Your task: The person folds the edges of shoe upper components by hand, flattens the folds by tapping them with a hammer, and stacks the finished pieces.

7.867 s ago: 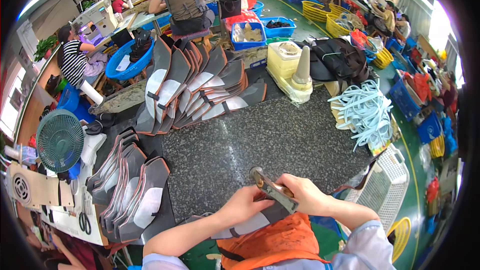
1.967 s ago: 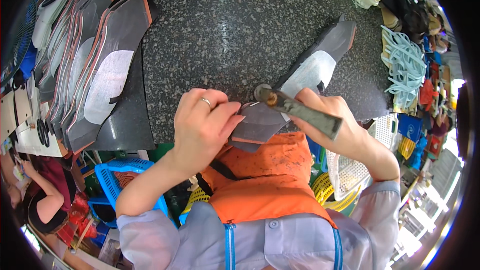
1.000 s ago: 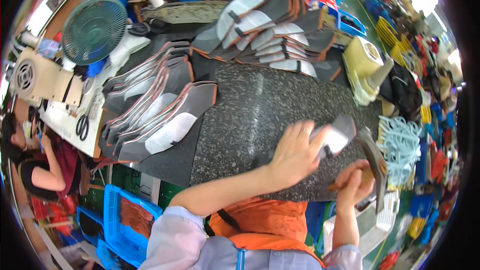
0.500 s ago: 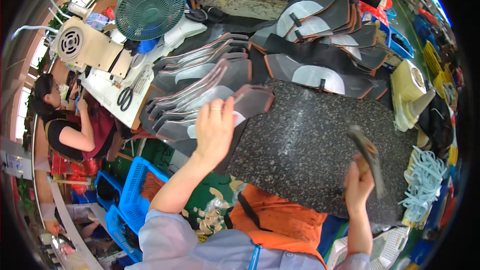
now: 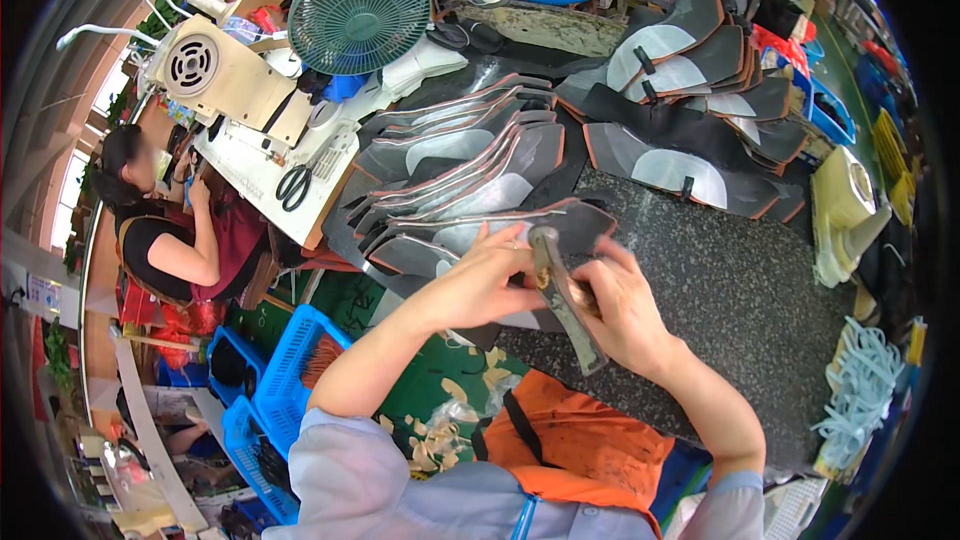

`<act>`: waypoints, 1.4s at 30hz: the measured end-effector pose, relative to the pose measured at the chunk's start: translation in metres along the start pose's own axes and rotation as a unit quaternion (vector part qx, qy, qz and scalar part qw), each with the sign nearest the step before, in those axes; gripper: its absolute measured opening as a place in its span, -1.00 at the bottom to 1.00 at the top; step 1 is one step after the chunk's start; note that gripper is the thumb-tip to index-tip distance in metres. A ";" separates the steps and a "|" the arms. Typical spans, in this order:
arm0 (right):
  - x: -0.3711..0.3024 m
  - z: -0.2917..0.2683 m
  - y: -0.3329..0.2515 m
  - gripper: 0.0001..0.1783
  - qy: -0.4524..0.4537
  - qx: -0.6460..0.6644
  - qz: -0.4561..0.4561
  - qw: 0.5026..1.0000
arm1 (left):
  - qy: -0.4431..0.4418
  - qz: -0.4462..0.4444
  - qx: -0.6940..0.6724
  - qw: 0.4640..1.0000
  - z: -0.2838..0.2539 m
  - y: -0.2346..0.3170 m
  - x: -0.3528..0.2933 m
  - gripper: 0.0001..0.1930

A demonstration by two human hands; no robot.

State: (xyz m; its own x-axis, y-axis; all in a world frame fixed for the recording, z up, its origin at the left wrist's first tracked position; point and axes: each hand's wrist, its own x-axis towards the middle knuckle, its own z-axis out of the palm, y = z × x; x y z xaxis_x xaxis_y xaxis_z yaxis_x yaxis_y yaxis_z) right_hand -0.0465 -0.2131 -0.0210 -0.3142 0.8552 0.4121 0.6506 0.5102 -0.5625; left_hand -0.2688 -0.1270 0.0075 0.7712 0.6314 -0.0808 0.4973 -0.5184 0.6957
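My right hand [image 5: 628, 318] is wrapped round the short handle of a hammer [image 5: 574, 318], whose long metal head slants above the near left edge of the dark speckled slab [image 5: 720, 310]. Close on its left is my left hand [image 5: 480, 282], fingers bent inward near the hammer head; anything between them is hidden. Just beyond both hands lies the top piece of a stack of grey, curved shoe-upper pieces [image 5: 530, 165] with orange edges and pale patches. A similar upper piece [image 5: 675, 168] rests along the slab's far edge.
More upper pieces [image 5: 690, 50] are heaped at the far right. A green fan [image 5: 360, 15], a sewing machine [image 5: 230, 80] and black scissors [image 5: 294, 187] stand at the left, near a seated person [image 5: 170, 230]. Pale blue strips [image 5: 860, 390] hang at the right; blue baskets [image 5: 290, 370] sit lower left.
My right hand has brought the hammer leftward from the slab's right side to my left hand. My left hand has come down toward it, fingers curling. The whole view has shifted slightly.
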 end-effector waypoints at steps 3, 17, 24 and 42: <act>-0.035 -0.026 -0.038 -0.78 -0.051 0.133 0.177 0.974 | 0.004 0.054 -0.003 0.999 -0.006 -0.062 0.010 -0.79; -0.160 -0.117 -0.051 -0.80 0.056 0.106 0.510 0.852 | -0.270 0.079 -0.208 0.937 0.146 0.103 0.083 -0.74; -0.185 -0.149 -0.039 -0.69 -0.037 -0.075 0.404 0.911 | -0.092 0.195 0.055 0.975 0.181 0.098 0.089 -0.82; -0.187 -0.138 0.004 -0.75 -0.142 -0.102 0.358 0.917 | -0.023 0.275 0.028 0.961 0.177 0.085 0.087 -0.81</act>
State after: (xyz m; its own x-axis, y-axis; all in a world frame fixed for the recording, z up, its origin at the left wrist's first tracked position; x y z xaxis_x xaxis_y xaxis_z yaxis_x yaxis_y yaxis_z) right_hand 0.1099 -0.3835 -0.0014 0.0959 0.9685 -0.2296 0.8675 -0.1945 -0.4578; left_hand -0.0889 -0.2180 -0.0672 0.9393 0.2285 0.2559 0.0296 -0.7971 0.6031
